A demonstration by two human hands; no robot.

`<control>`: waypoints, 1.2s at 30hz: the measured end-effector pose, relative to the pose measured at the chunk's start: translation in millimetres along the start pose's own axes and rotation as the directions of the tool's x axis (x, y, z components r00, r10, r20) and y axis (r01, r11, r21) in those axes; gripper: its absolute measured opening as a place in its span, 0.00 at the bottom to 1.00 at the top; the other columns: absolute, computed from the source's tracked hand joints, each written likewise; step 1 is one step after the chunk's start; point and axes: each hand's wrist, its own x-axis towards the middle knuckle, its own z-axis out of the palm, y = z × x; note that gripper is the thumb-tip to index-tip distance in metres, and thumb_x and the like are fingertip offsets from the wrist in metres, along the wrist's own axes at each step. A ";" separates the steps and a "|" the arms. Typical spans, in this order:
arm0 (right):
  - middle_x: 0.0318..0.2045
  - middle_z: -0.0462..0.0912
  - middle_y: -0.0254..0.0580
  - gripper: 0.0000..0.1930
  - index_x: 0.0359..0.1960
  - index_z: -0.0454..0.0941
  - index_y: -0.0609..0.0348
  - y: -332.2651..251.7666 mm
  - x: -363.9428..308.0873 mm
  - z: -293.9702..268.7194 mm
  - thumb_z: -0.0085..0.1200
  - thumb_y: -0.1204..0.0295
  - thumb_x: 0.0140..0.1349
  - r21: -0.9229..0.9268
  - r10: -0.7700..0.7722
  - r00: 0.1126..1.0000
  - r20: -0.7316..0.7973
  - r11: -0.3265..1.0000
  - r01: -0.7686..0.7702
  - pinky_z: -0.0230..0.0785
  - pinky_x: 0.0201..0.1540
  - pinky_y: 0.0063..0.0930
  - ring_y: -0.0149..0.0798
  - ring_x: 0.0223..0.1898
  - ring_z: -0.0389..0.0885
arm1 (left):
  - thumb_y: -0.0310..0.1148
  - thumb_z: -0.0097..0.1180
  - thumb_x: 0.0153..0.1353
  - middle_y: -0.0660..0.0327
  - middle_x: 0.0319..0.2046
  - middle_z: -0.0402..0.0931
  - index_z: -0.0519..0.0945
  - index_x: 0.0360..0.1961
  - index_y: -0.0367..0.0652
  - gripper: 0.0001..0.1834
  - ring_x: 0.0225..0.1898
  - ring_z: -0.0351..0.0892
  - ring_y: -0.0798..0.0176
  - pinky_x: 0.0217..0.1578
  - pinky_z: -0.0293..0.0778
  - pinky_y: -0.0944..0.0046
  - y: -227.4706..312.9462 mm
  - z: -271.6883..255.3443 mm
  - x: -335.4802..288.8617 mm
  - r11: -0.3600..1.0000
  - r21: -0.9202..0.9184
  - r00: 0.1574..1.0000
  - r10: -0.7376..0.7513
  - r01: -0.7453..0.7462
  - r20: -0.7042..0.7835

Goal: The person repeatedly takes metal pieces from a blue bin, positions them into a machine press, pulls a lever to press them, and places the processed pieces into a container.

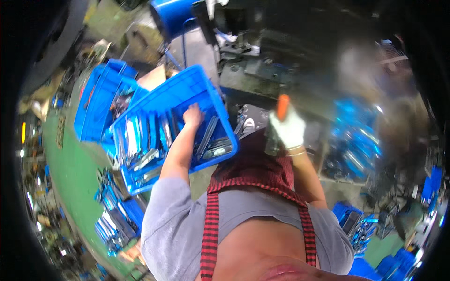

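Observation:
My left hand, bare, reaches into a blue plastic crate at its far right part. Its fingers are small and blurred, so their grip cannot be made out. Long metal pieces, some wrapped in blue, lie side by side in the crate's left part. Darker metal bars rest near its right wall, beside my left wrist. In a white glove, my right hand is closed around an orange handle, which points away from me. The tool's other end cannot be made out.
A second blue crate stands behind on the left. Blue-wrapped pieces lie blurred on the right. Dark machinery fills the far side. More bundled pieces sit low on the left, near a green floor.

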 end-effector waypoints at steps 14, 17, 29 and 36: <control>0.31 0.76 0.52 0.21 0.43 0.68 0.55 128.2 130.8 9.3 0.46 0.62 0.45 -0.123 0.198 0.972 -0.124 0.969 -0.213 0.66 0.37 0.40 0.50 0.33 0.75 | 0.41 0.59 0.42 0.60 0.21 0.72 0.73 0.36 0.45 0.19 0.15 0.68 0.66 0.12 0.65 0.66 -8.7 25.6 7.7 0.820 -0.489 0.640 0.209 0.297 0.739; 0.28 0.77 0.50 0.15 0.36 0.73 0.54 123.8 79.2 -38.8 0.44 0.61 0.49 -0.103 0.280 0.958 -0.067 0.953 -0.285 0.67 0.35 0.39 0.50 0.32 0.75 | 0.38 0.60 0.39 0.59 0.22 0.72 0.70 0.44 0.44 0.27 0.17 0.70 0.65 0.14 0.68 0.64 -24.6 27.1 -5.3 0.848 -0.522 0.815 0.236 0.093 0.530; 0.09 0.57 0.25 0.26 0.17 0.64 0.51 277.8 43.9 -87.3 0.30 0.43 0.56 0.892 0.669 0.600 0.439 -0.246 -0.378 0.42 0.09 0.20 0.23 0.07 0.49 | 0.35 0.48 0.54 0.68 0.18 0.66 0.68 0.45 0.45 0.16 0.15 0.65 0.74 0.15 0.64 0.75 -52.0 -200.4 0.3 -0.048 -0.996 0.996 -0.041 -0.078 -0.077; 0.32 0.76 0.50 0.16 0.43 0.69 0.62 51.8 -51.7 -45.3 0.46 0.72 0.50 0.259 -0.042 0.999 -0.028 0.965 0.048 0.68 0.34 0.28 0.42 0.29 0.77 | 0.36 0.35 0.60 0.40 0.42 0.64 0.55 0.52 0.32 0.22 0.47 0.67 0.44 0.47 0.66 0.53 98.6 -129.2 49.7 -0.246 -0.966 0.986 0.165 0.075 0.035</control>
